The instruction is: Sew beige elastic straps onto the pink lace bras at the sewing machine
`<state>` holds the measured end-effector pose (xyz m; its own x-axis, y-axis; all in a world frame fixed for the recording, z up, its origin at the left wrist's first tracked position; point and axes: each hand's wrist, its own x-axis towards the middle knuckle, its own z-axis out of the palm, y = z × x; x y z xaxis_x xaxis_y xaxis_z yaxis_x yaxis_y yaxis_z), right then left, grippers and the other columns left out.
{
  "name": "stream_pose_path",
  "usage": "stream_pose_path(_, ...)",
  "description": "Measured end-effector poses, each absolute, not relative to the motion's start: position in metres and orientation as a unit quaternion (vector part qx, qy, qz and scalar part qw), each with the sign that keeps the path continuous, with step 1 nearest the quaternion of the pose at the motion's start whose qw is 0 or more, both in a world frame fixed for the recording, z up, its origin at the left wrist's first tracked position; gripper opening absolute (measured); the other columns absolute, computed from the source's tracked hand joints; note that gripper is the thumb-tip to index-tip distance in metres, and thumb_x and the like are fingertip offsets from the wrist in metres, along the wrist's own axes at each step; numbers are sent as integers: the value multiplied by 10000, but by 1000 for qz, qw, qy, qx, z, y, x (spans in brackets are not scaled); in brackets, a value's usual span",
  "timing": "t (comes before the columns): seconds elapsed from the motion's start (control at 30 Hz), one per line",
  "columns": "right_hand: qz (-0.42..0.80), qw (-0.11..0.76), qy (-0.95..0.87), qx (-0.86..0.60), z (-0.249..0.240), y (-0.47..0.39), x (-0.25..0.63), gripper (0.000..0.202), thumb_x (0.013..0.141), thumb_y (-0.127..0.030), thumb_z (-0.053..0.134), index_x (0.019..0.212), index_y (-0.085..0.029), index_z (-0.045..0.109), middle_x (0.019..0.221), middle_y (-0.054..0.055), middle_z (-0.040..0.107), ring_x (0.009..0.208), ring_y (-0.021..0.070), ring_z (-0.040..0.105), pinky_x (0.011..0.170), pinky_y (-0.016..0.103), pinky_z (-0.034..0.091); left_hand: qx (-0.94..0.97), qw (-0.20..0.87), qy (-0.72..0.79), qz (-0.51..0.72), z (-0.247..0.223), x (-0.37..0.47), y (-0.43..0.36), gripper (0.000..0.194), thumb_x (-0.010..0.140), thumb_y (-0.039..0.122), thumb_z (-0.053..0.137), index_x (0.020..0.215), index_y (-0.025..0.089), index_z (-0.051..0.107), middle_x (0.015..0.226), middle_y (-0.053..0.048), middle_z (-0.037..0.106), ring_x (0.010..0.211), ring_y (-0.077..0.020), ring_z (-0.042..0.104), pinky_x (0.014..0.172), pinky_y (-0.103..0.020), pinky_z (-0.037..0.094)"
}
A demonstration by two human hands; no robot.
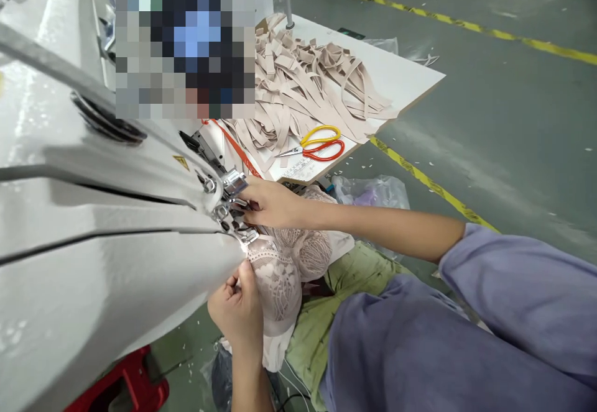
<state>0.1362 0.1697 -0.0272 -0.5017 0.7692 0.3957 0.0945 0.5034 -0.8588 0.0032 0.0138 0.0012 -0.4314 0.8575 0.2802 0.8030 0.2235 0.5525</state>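
Observation:
A beige lace bra (276, 278) hangs at the front of a white sewing machine (153, 269), its upper edge at the metal presser foot (249, 235). My left hand (237, 303) is closed, pinching the edge of the lace between thumb and fingers just below the foot. My right hand (270, 204) reaches in from the right beside the metal needle parts (233, 182). Its fingertips are hidden behind those parts, so what they hold cannot be made out. More lace cups (313, 255) lie under my right wrist.
Beige fabric strips (298, 82) are heaped on a white board (415, 76), with yellow-and-red-handled scissors (321, 143) near its front edge. Clear plastic bags (382, 191) lie beyond my right forearm. Green cloth (312, 337) covers the lap area. A red object (135, 381) stands below the machine.

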Motion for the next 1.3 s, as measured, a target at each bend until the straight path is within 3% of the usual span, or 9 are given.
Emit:
stream_pose_path(0.3,421,430,-754,-265,-26,173,141,78,787,-120,618,857,-154,628,984,35,572,811,135,536,741,257,412,507,71,796,323,5,9,18,251,845,424,631,906,182,649,551,56,542,534,-124,537,535,-229,401)
stream_pose_path(0.53,433,444,-737,-269,-29,170,141,62,804,-133,620,861,-159,623,1017,38,578,900,154,558,799,273,420,467,150,808,327,0,0,19,377,855,502,607,1042,175,613,897,-50,696,822,-200,667,710,-286,504)
stream_pose_path(0.6,436,440,-735,-276,-29,168,142,70,814,-110,595,864,-157,614,1034,42,577,926,155,557,813,277,416,441,236,803,325,0,-4,18,431,865,536,596,1102,176,606,998,-76,703,924,-223,671,781,-311,515)
stream_pose_path(0.77,472,415,-729,-273,-18,154,161,52,854,-204,599,840,-159,576,979,36,568,849,140,533,782,280,413,308,633,621,345,-12,13,-5,590,762,643,662,1067,138,689,993,-134,739,965,-301,696,854,-398,542)
stream_pose_path(0.87,502,357,-742,-265,-3,139,186,115,873,-264,589,812,-172,558,845,2,546,709,113,476,680,265,388,268,724,527,356,-33,40,-25,678,653,662,741,1058,119,716,945,-150,745,957,-336,701,891,-445,535)
stream_pose_path(1.0,677,310,-613,-265,-8,118,208,113,859,-263,632,841,-180,558,760,-11,588,626,94,507,599,239,405,378,701,529,294,-73,66,-35,772,694,799,580,1044,125,717,921,-144,732,928,-306,685,892,-441,518)
stream_pose_path(1.1,789,372,-337,-354,-52,108,220,204,744,-235,744,792,-165,558,801,47,672,651,123,607,584,246,477,426,659,570,243,-98,55,-39,640,714,744,609,901,144,727,814,-102,709,826,-256,657,852,-407,516)
stream_pose_path(1.2,723,473,-222,-452,-102,109,245,290,686,-227,765,775,-188,491,731,-5,636,563,74,538,530,202,463,450,595,629,218,-101,19,-54,474,672,641,711,690,168,685,691,-54,649,747,-233,606,808,-381,503)
stream_pose_path(1.3,619,582,-175,-498,-122,123,290,321,715,-277,737,797,-211,434,691,-72,548,494,27,420,502,157,428,475,523,676,211,-84,-18,-76,443,708,631,667,673,189,675,674,-50,645,761,-252,612,766,-365,498)
